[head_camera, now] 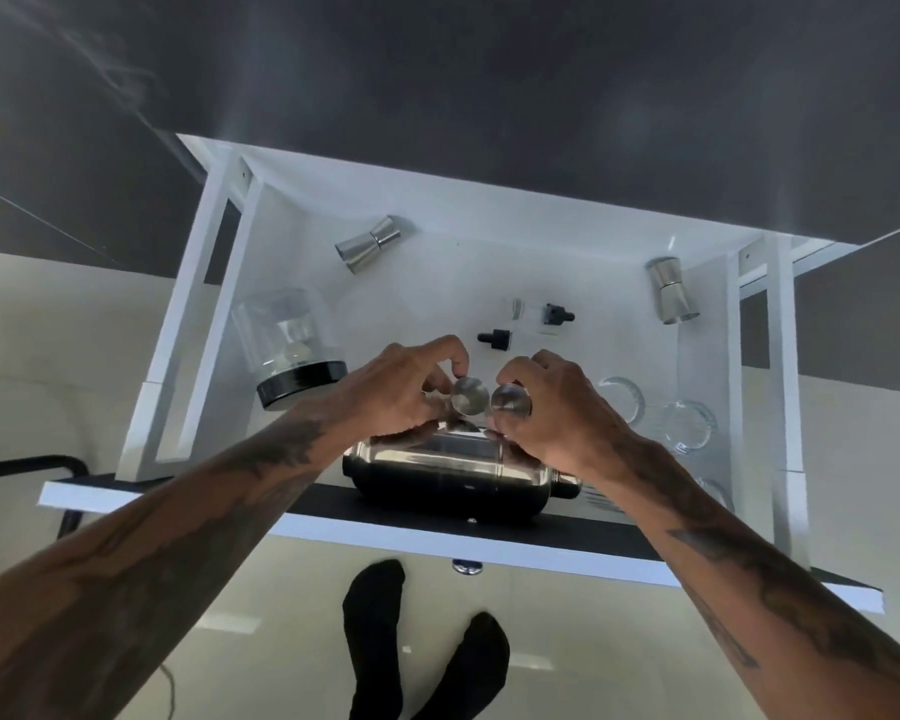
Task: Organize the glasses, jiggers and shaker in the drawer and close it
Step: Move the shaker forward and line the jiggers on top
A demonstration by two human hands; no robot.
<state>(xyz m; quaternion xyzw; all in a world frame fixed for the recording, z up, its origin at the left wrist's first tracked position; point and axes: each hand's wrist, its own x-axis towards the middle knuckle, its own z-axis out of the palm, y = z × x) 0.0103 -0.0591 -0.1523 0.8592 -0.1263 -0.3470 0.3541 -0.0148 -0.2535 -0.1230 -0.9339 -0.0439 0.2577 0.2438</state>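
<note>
The white drawer stands pulled out below me. My left hand grips a steel jigger, and my right hand grips a second steel jigger; the two jiggers sit side by side just above the chrome shaker, which lies on its side at the drawer's front. Another jigger lies at the back left, and one more at the back right. Clear glasses rest at the right, partly behind my right wrist.
A large clear glass dome on a black base lies at the drawer's left. Two small dropper bottles lie mid-drawer. The drawer's black front panel has a metal knob. My feet in black socks stand on the pale floor.
</note>
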